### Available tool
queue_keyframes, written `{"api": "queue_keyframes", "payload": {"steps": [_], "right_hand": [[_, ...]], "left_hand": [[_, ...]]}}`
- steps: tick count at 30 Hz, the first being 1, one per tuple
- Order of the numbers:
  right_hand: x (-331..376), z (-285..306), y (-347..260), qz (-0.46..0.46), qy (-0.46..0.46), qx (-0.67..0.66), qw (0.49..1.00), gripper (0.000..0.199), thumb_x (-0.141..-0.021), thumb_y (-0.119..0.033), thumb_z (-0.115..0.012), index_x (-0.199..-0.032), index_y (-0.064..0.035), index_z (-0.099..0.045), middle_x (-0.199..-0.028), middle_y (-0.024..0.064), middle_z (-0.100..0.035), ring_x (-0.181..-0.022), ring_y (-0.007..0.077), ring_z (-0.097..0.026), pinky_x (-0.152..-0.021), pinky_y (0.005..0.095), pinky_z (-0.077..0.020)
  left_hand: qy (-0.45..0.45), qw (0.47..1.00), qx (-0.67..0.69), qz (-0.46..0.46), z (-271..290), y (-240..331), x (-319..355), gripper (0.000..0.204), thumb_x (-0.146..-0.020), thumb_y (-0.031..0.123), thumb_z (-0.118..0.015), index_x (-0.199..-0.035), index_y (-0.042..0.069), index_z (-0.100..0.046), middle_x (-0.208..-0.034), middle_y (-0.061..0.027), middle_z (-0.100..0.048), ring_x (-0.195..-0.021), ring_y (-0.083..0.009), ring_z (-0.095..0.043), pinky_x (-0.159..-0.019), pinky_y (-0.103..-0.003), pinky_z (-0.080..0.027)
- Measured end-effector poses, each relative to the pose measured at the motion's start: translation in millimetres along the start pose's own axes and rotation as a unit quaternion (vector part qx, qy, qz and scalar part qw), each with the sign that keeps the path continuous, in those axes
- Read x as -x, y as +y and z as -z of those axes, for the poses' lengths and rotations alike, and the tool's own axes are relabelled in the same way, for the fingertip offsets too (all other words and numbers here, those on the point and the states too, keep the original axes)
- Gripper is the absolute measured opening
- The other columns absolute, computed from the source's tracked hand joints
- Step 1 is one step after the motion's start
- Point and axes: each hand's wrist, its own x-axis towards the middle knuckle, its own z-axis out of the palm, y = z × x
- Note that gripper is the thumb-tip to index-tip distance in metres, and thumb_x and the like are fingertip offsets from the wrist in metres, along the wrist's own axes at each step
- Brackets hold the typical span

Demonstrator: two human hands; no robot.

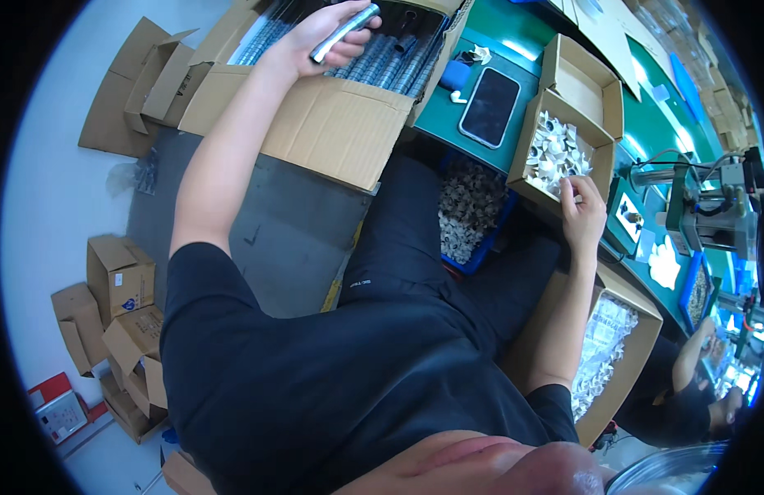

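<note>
My left hand is raised over a large open carton at the upper left, its fingers curled around a short, shiny metal tube. Rows of similar dark and silvery tubes lie in that carton, just under the hand. My right hand is at the near edge of a small cardboard box full of white, pronged plastic pieces. Its fingers are bent together, and whatever they pinch, if anything, is hidden.
On the green bench lie a phone, a blue case and a white earbud. A bench press stands at right. A blue bin holds more pieces below. Cartons stand at left; another person sits lower right.
</note>
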Motion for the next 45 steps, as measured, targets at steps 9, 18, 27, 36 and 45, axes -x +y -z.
{"api": "queue_keyframes", "payload": {"steps": [9, 18, 27, 36, 45], "right_hand": [[29.1, 41.7, -88.9, 0.1, -0.021, -0.392, 0.914, 0.025, -0.095, -0.009, -0.07, -0.119, -0.0004, -0.072, -0.112, 0.011, -0.066, -0.099, 0.0186, -0.065, -0.086, 0.0293, -0.0515], [74.9, 54.7, -33.7, 0.144, -0.12, -0.349, 0.918, 0.029, -0.093, -0.015, -0.077, -0.118, -0.0021, -0.074, -0.111, 0.0079, -0.068, -0.092, 0.0148, -0.066, -0.075, 0.0292, -0.055], [23.8, 107.3, 161.4, -0.151, 0.169, -0.001, 0.974, 0.025, -0.09, -0.026, -0.072, -0.096, -0.0019, -0.075, -0.078, 0.0149, -0.069, -0.079, 0.0333, -0.07, -0.073, 0.0389, -0.0551], [4.9, 145.1, 144.8, -0.161, -0.041, -0.054, 0.985, 0.034, -0.091, -0.031, -0.072, -0.106, -0.0011, -0.076, -0.103, 0.0207, -0.073, -0.092, 0.0356, -0.07, -0.085, 0.0401, -0.0559], [36.7, 135.7, 229.1, 0.138, 0.107, 0.089, 0.981, 0.037, -0.092, -0.031, -0.074, -0.108, 0.0025, -0.075, -0.085, 0.0202, -0.073, -0.08, 0.0311, -0.071, -0.079, 0.0399, -0.0567]], "left_hand": [[-0.236, 0.953, -0.158, -0.106, -169.3, -84.2, 64.0, 0.05, -0.109, 0.046, -0.048, -0.101, -0.001, -0.061, -0.059, 0.0005, -0.053, -0.042, -0.0038, -0.047, -0.033, -0.019, -0.035], [-0.315, 0.946, -0.062, 0.051, -240.4, -220.1, -17.8, 0.046, -0.11, 0.042, -0.048, -0.105, -0.001, -0.063, -0.057, -0.0009, -0.051, -0.042, -0.0062, -0.045, -0.037, -0.019, -0.037], [-0.021, 0.91, 0.263, 0.32, -233.5, -374.3, -42.9, 0.047, -0.111, 0.048, -0.038, -0.12, 0.006, -0.057, -0.071, -0.0021, -0.051, -0.045, -0.0122, -0.045, -0.039, -0.026, -0.039], [-0.032, 0.916, 0.103, 0.387, -212.7, -393.6, 4.6, 0.046, -0.111, 0.048, -0.036, -0.124, 0.008, -0.055, -0.072, -0.0011, -0.049, -0.045, -0.0107, -0.04, -0.037, -0.024, -0.036], [-0.067, 0.903, 0.036, 0.423, -233.8, -416.3, -20.3, 0.046, -0.111, 0.048, -0.037, -0.123, 0.009, -0.055, -0.07, -0.0009, -0.048, -0.041, -0.0086, -0.036, -0.034, -0.023, -0.032]]}}
